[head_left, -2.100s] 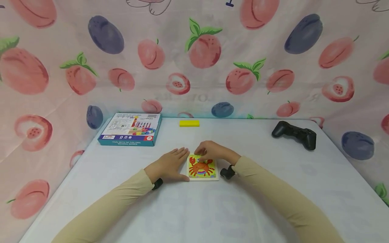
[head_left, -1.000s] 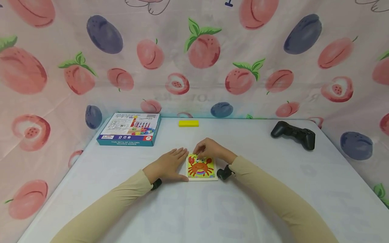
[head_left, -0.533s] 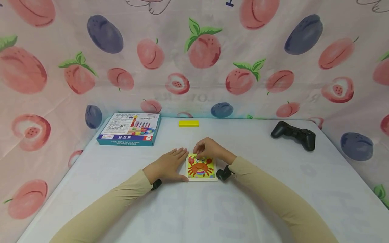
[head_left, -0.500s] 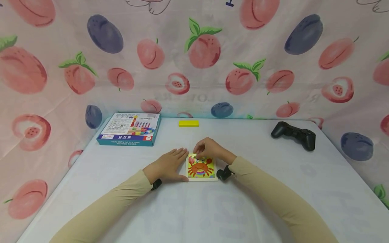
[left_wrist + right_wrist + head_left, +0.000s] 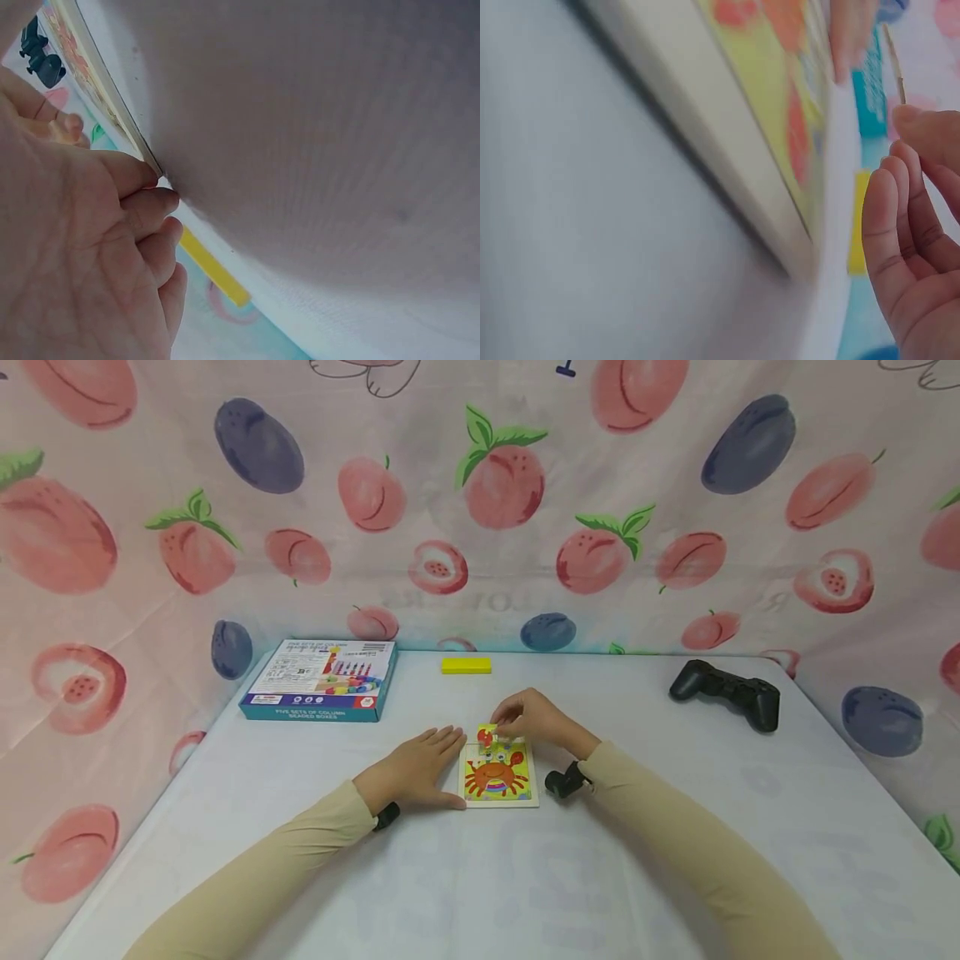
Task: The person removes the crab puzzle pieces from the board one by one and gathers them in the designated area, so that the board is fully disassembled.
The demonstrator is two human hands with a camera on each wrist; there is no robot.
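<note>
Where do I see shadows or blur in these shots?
Head view: fairly even light, soft shadows beside the sleeves, the crab puzzle clear enough to recognise. Left wrist view: a broad grey shadow darkens the white tabletop beside the left hand. Right wrist view: the near puzzle frame is blurred, while the right hand looks sharper.

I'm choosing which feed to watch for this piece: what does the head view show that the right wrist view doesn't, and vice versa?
Only the head view shows the black game controller and the printed face of the puzzle piece. Only the right wrist view shows that piece edge-on and the palm side of the right hand. Both show that hand holding the piece, plus the crab puzzle, the left hand, the yellow block and the teal-sided box.
</note>
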